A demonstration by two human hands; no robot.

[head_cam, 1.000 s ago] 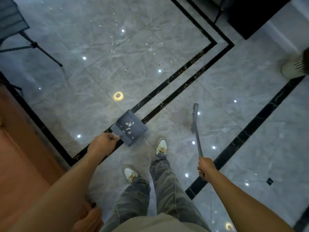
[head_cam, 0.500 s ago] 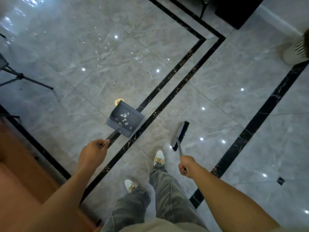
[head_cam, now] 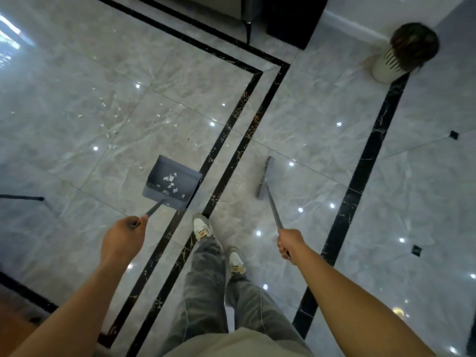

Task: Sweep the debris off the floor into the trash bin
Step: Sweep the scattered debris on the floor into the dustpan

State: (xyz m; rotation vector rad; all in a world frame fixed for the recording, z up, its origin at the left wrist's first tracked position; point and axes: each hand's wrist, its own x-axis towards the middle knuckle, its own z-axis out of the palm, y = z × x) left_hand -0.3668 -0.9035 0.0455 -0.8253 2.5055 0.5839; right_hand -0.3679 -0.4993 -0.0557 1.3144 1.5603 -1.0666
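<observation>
A slate-grey plastic dustpan (head_cam: 171,182), toothed like a comb along its near edge, is carried on a thin rod handle. The end of that rod is clasped by the left grip (head_cam: 121,238), with the fingers curled round it. A scatter of small white flaky scraps (head_cam: 170,180) is held in the tray. The long metal handle of a grey flat-headed broom (head_cam: 264,177) is wrapped firmly by the right grip (head_cam: 289,242), and the bristle head is set with its long axis running near to far. Whether pan or bristles touch the floor cannot be told.

The white slotted cylindrical trash bin (head_cam: 386,64), lined with something dark, is seen at far right, well apart from both hands. From the dustpan it lies farther off and to the right, beyond the paired black inlay strips (head_cam: 231,124). The right grip is the nearer of the two, yet the load is borne on the left. The pan would therefore have to be carried across and kept level, a need judged from its shallow tray and light, loose contents. More white flakes (head_cam: 103,104) are scattered on the polished grey marble floor (head_cam: 322,112) at far left, so the task is judged part done.
</observation>
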